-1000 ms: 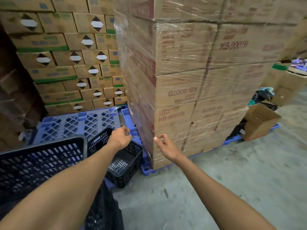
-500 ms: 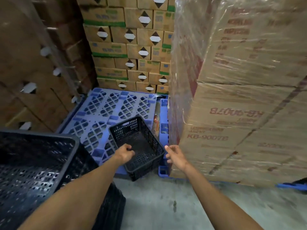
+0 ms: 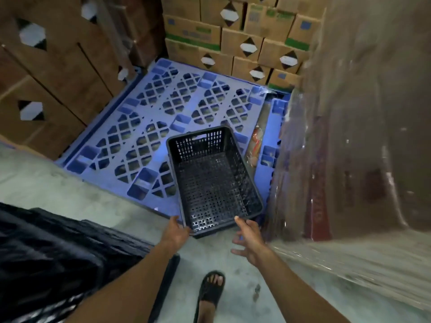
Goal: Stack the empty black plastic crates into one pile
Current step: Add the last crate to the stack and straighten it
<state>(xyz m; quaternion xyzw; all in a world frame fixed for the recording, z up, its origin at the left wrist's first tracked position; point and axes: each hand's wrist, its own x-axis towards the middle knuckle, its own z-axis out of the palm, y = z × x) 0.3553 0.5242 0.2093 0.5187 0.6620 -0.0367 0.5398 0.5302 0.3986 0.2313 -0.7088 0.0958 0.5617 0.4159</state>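
Hands (image 3: 177, 233) at empty black crate (image 3: 217, 180)

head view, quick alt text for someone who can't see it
A person's left hand grips the near rim of an empty black crate on a blue pallet, while the right hand reaches for the rim, fingers spread. Cardboard boxes surround them.

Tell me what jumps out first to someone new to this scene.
An empty black perforated plastic crate sits at the near corner of a blue lattice plastic pallet. The left hand grips its near rim; the right hand reaches, fingers spread. Shrink-wrapped cardboard boxes tower at right.
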